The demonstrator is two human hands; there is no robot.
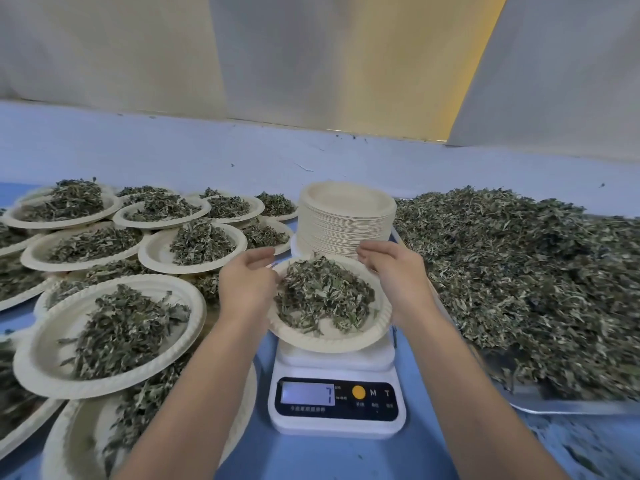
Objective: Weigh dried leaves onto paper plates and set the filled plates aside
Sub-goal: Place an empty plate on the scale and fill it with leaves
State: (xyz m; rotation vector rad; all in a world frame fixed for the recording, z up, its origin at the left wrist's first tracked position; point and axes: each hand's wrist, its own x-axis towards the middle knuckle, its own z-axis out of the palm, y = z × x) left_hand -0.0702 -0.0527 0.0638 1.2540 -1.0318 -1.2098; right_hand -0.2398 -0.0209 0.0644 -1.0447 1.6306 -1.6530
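A cream paper plate [332, 337] heaped with dried green leaves [323, 294] sits over the white digital scale [336, 407], tilted slightly toward me. The scale's display shows a 7. My left hand [247, 284] cups the plate's left rim, and my right hand [394, 275] grips its right rim with the fingers curled over the far edge. A tall stack of empty paper plates [346, 220] stands just behind the scale. On a metal tray [568, 407] at the right lies a big pile of loose dried leaves [526, 278].
Several filled plates [110, 334] crowd the left of the blue table [311, 459], overlapping and stacked on one another. A low pale wall [207, 150] runs along the back, with hanging cloth above it. Leaf crumbs litter the front right corner.
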